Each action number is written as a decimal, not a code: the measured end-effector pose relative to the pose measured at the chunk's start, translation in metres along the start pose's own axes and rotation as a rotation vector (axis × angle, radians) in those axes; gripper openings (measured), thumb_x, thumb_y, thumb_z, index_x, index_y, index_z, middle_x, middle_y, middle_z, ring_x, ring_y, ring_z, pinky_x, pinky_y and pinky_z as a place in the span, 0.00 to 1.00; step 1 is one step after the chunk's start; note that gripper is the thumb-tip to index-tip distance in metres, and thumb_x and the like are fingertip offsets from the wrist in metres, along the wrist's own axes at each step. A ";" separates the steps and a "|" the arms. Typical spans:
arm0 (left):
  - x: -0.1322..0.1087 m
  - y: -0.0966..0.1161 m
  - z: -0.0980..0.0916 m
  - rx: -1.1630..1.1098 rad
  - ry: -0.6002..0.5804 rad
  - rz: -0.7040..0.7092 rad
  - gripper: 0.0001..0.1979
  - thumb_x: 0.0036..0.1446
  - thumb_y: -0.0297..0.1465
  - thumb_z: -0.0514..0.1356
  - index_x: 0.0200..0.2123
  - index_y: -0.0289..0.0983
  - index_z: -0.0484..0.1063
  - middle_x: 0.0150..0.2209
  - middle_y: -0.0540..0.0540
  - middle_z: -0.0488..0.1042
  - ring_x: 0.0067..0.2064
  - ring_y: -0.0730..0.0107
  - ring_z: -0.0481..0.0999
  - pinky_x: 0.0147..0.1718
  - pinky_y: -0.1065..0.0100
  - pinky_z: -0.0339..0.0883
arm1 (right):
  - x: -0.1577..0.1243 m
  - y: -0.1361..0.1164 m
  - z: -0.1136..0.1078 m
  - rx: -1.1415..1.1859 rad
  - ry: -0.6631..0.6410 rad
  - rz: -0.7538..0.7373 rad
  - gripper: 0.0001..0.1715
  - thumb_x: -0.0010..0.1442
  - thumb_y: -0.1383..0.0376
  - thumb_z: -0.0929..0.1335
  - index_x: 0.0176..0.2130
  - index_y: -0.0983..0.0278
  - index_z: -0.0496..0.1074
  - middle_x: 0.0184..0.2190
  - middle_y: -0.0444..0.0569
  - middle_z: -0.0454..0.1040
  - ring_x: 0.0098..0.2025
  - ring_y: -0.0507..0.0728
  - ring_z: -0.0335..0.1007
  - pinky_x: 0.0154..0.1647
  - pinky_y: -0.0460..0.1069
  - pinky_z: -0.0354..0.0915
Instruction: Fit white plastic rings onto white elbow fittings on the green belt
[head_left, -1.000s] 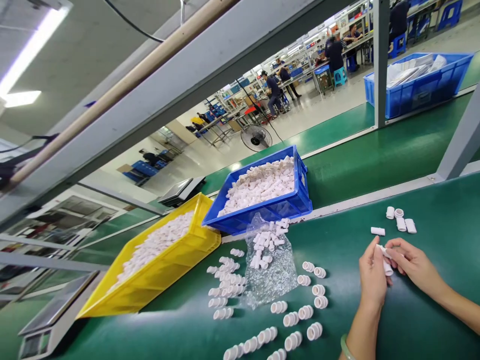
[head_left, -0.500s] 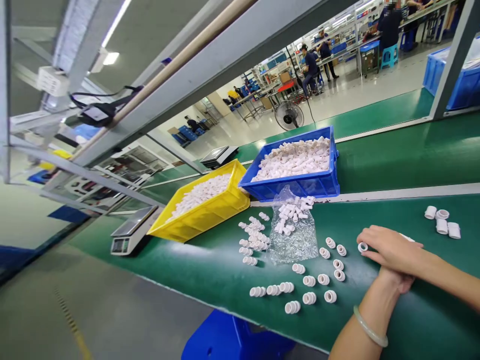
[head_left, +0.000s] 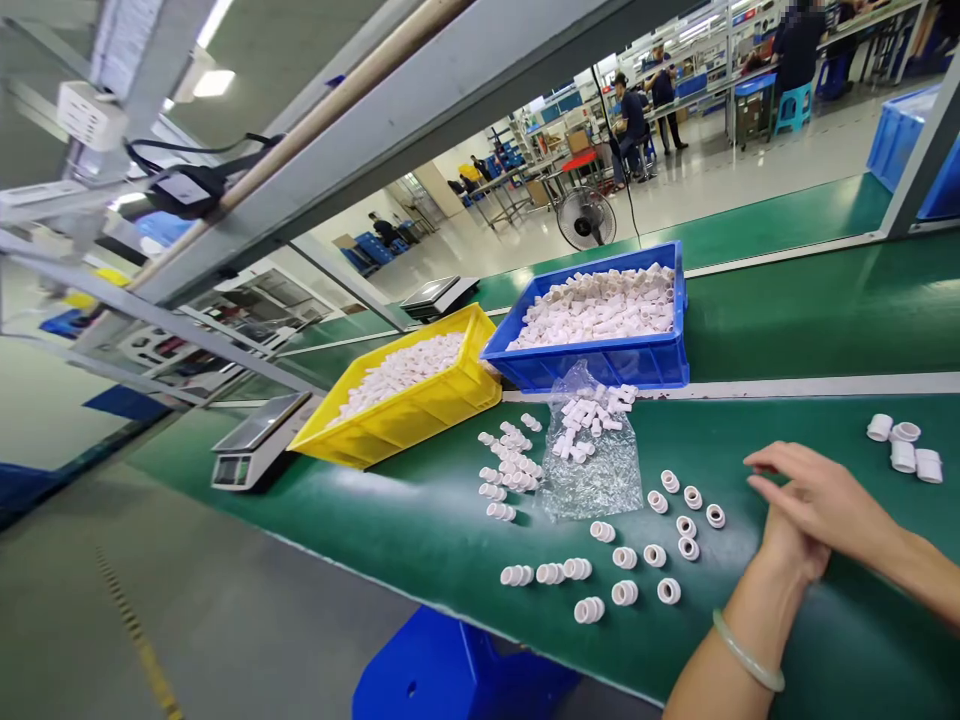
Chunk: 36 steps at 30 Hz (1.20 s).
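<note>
My right hand point(head_left: 817, 495) reaches in from the right edge, thumb and fingers apart with nothing between them. Nearest to its fingertips, a short white pipe fitting point(head_left: 715, 515) stands on the green work surface. My left hand point(head_left: 791, 540), with a pale bangle point(head_left: 748, 652) on its forearm, lies under and beside the right one. Its fingers are hidden behind the right hand. More loose white fittings point(head_left: 655, 555) are spread to the left of both hands. Further left, ribbed white fittings point(head_left: 517, 575) lie joined in short rows.
A clear plastic bag point(head_left: 592, 490) with white fittings lies before a blue crate point(head_left: 600, 370) and a yellow crate point(head_left: 405, 435), both full of white fittings. A scale point(head_left: 259, 440) stands at left. Several white couplings point(head_left: 903, 457) lie at far right. A blue stool point(head_left: 435, 670) is below the edge.
My right hand has let go of a white fitting, which now stands on the surface among the others. The hand has drawn back slightly to the right. The view has shifted a little.
</note>
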<state>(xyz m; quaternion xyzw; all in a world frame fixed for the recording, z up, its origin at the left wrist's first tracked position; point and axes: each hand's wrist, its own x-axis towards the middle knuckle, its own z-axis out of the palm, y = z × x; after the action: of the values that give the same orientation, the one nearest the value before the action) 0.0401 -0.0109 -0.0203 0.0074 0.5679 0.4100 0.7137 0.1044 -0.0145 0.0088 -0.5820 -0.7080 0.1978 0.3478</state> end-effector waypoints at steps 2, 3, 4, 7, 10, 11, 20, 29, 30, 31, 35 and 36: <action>0.006 0.008 0.001 0.035 -0.186 0.010 0.06 0.43 0.28 0.68 0.21 0.30 0.78 0.19 0.43 0.72 0.22 0.65 0.73 0.17 0.75 0.55 | -0.011 0.024 -0.014 0.025 0.168 0.147 0.18 0.67 0.52 0.61 0.45 0.58 0.73 0.45 0.52 0.77 0.46 0.62 0.72 0.46 0.56 0.68; 0.009 0.012 0.000 0.047 -0.271 0.039 0.07 0.39 0.27 0.70 0.24 0.30 0.78 0.21 0.44 0.73 0.22 0.68 0.73 0.16 0.77 0.53 | -0.018 0.038 -0.017 0.010 0.210 0.214 0.20 0.67 0.50 0.61 0.46 0.59 0.72 0.46 0.53 0.76 0.45 0.63 0.72 0.45 0.57 0.68; 0.012 0.015 -0.001 0.044 -0.310 0.074 0.11 0.37 0.28 0.71 0.27 0.30 0.77 0.23 0.44 0.74 0.24 0.70 0.73 0.15 0.78 0.51 | -0.026 0.053 -0.019 -0.015 0.221 0.257 0.22 0.66 0.49 0.61 0.47 0.60 0.72 0.46 0.54 0.76 0.45 0.63 0.72 0.44 0.57 0.68; 0.018 0.021 -0.005 0.037 -0.345 0.209 0.18 0.38 0.36 0.73 0.31 0.32 0.74 0.28 0.46 0.74 0.28 0.73 0.74 0.15 0.80 0.50 | -0.049 0.088 -0.011 -0.121 0.173 0.232 0.27 0.63 0.45 0.63 0.51 0.61 0.71 0.48 0.55 0.75 0.48 0.66 0.71 0.50 0.61 0.66; 0.021 0.021 -0.007 0.098 -0.372 0.288 0.25 0.39 0.44 0.74 0.32 0.33 0.71 0.29 0.47 0.72 0.27 0.75 0.73 0.15 0.79 0.49 | -0.062 0.102 0.005 -0.192 0.151 0.153 0.27 0.66 0.46 0.61 0.51 0.61 0.72 0.48 0.56 0.75 0.49 0.68 0.70 0.51 0.62 0.64; 0.021 0.020 -0.008 0.125 -0.378 0.296 0.26 0.38 0.47 0.73 0.32 0.32 0.71 0.29 0.47 0.72 0.26 0.76 0.72 0.14 0.79 0.48 | -0.064 0.102 0.008 -0.185 0.151 0.151 0.26 0.67 0.47 0.60 0.51 0.60 0.73 0.47 0.55 0.75 0.48 0.67 0.70 0.50 0.62 0.65; 0.022 0.012 -0.012 0.347 -0.413 0.391 0.34 0.43 0.58 0.67 0.38 0.33 0.71 0.22 0.53 0.66 0.18 0.85 0.56 0.13 0.79 0.45 | -0.067 0.064 0.001 0.241 0.150 0.289 0.21 0.68 0.49 0.62 0.53 0.56 0.70 0.43 0.50 0.75 0.42 0.60 0.71 0.45 0.55 0.67; 0.021 0.013 -0.010 0.277 -0.383 0.347 0.31 0.37 0.52 0.74 0.32 0.33 0.69 0.24 0.51 0.69 0.21 0.82 0.63 0.15 0.79 0.50 | -0.069 0.058 0.002 0.421 0.259 0.409 0.22 0.64 0.47 0.65 0.49 0.58 0.69 0.40 0.50 0.76 0.39 0.59 0.71 0.41 0.53 0.69; 0.020 0.015 -0.010 0.260 -0.389 0.311 0.31 0.37 0.50 0.74 0.33 0.33 0.70 0.25 0.49 0.70 0.21 0.82 0.64 0.15 0.80 0.49 | -0.067 0.059 0.001 0.469 0.279 0.427 0.22 0.63 0.46 0.66 0.47 0.58 0.70 0.39 0.50 0.75 0.38 0.59 0.71 0.42 0.53 0.69; 0.018 0.017 -0.009 0.244 -0.396 0.269 0.31 0.37 0.49 0.74 0.35 0.32 0.72 0.26 0.48 0.72 0.22 0.81 0.65 0.14 0.80 0.49 | -0.066 0.060 -0.001 0.516 0.297 0.445 0.23 0.63 0.45 0.66 0.46 0.59 0.70 0.37 0.49 0.75 0.37 0.58 0.70 0.41 0.52 0.69; 0.012 0.024 -0.009 0.189 -0.461 0.116 0.31 0.42 0.45 0.74 0.46 0.33 0.74 0.32 0.45 0.75 0.25 0.78 0.70 0.14 0.81 0.51 | -0.062 0.063 -0.007 0.666 0.326 0.525 0.26 0.60 0.43 0.67 0.45 0.60 0.74 0.32 0.47 0.72 0.31 0.56 0.66 0.35 0.51 0.67; 0.010 0.026 -0.010 0.185 -0.484 0.089 0.30 0.44 0.44 0.73 0.46 0.33 0.75 0.33 0.44 0.75 0.25 0.78 0.71 0.14 0.81 0.51 | -0.061 0.064 -0.007 0.697 0.322 0.536 0.26 0.59 0.43 0.68 0.45 0.60 0.74 0.31 0.47 0.72 0.31 0.56 0.65 0.35 0.51 0.67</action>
<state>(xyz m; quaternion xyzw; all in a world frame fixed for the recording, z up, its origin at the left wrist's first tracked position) 0.0177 0.0079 -0.0197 0.1954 0.4151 0.3733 0.8063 0.1587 -0.0583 -0.0463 -0.6160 -0.3609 0.4138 0.5648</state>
